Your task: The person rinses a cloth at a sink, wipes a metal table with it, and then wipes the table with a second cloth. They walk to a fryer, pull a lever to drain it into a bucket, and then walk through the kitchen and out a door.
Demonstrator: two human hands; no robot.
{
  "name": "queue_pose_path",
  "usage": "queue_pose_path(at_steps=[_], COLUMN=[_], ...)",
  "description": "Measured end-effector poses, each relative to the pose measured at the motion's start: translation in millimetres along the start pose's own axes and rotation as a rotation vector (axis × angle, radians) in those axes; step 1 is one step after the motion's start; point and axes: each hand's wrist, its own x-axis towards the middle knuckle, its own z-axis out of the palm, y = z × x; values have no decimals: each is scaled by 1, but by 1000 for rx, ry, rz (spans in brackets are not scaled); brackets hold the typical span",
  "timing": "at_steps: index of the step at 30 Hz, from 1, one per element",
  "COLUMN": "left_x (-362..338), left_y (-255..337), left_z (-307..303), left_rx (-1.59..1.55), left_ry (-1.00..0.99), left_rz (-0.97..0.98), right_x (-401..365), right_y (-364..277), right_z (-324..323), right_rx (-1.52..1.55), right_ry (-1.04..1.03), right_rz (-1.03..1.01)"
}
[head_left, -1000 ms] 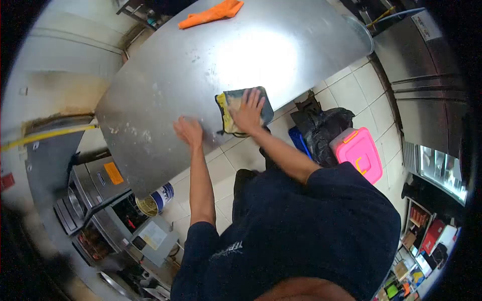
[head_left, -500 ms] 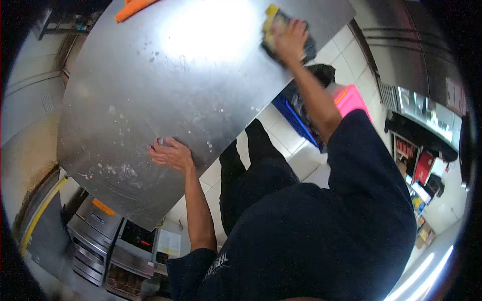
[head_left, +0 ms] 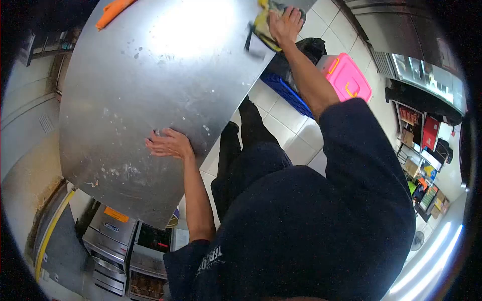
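Note:
A steel table [head_left: 150, 90] fills the upper left of the head view, speckled with pale smears. My right hand [head_left: 284, 25] presses a yellow and dark cleaning cloth [head_left: 263, 22] at the table's right edge, part of the cloth hanging over the side. My left hand [head_left: 168, 144] lies flat on the table's near edge, fingers spread, holding nothing. An orange cloth [head_left: 114, 11] lies at the far end of the table.
A pink lidded box [head_left: 346, 78], a blue crate [head_left: 283, 90] and a black bag [head_left: 311, 47] stand on the tiled floor beside the table. Steel appliances [head_left: 113, 241] sit below the table's near end. A glass-front cabinet [head_left: 427, 80] and shelves line the right.
My right hand has swept the cloth from the middle of the near edge out to the far right edge. My left hand has stayed planted on the table's near edge.

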Motion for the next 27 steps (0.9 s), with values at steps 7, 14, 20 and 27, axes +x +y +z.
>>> queue_pose_path(at_steps=[7, 14, 20, 27], left_x=[0, -1, 2, 4], left_y=[-2, -4, -4, 4], left_z=[4, 0, 2, -1], left_rx=[31, 32, 16, -3], left_ry=[67, 10, 41, 38], left_rz=[31, 54, 12, 17], right_x=[-258, -140, -197, -195], right_y=[-121, -51, -74, -50], right_z=[-105, -47, -76, -77], right_rx=[192, 17, 393, 380], right_ry=[-482, -65, -190, -170], right_rz=[-107, -29, 381, 562])
